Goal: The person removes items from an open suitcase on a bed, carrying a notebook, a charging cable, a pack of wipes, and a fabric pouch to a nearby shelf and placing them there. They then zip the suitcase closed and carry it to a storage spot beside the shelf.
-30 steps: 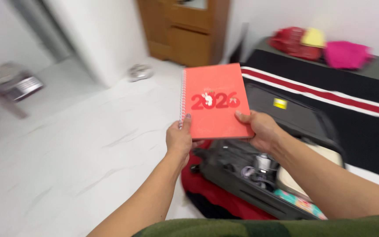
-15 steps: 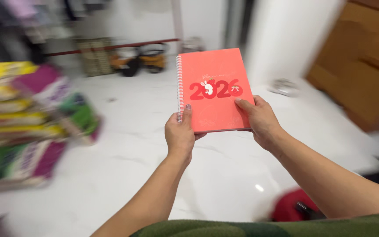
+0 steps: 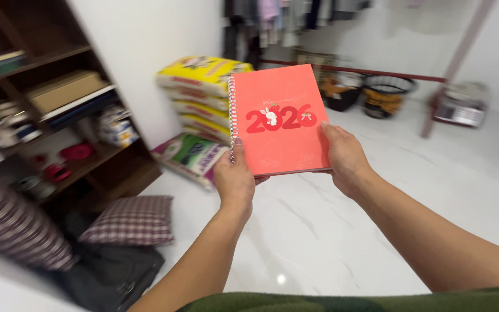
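The coral-red spiral-bound notebook [image 3: 278, 118] has a smooth, matt card cover and a white wire coil down its left edge. The white marble-look floor [image 3: 342, 231] is polished and glossy, with a small bright glint of light on it. The dark brown wooden shelf unit [image 3: 105, 156] looks smooth with a dull sheen. The stacked yellow sacks [image 3: 203, 75] have slick, shiny plastic skins. The checked maroon-and-white cushion [image 3: 131, 219] is soft woven cloth, matt
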